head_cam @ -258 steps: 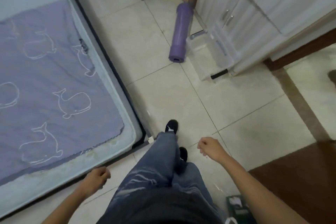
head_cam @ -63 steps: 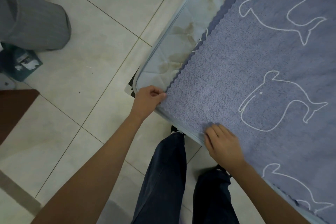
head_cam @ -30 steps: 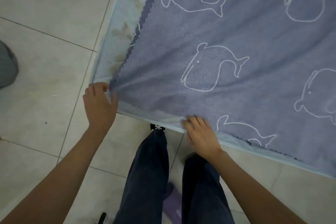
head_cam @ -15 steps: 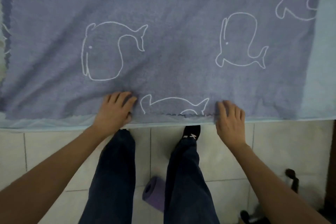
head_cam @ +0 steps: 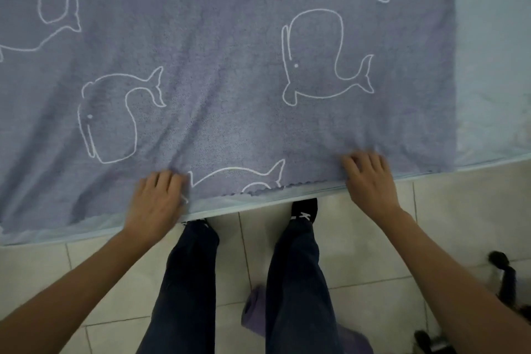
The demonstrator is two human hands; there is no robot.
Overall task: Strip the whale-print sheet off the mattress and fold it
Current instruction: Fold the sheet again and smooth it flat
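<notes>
Two hands, my left hand [head_cam: 156, 201] and right hand [head_cam: 369, 181], are resting on the whale-print sheet [head_cam: 230, 66] spreading beyond my fingers [head_cam: 359, 162] over the mattress [head_cam: 494, 66]. I cannot tell whether they are pinching it, so the hem is likely risking slipping free.

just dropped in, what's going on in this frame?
A person stands on the tiled floor at the edge of the mattress. The left hand and right hand both lie on the near edge of the whale-print sheet, where the cloth puckers at the fingertips. Blur hides whether they grip or only press. The sheet lies spread over the mattress, not yet pulled off or folded.
</notes>
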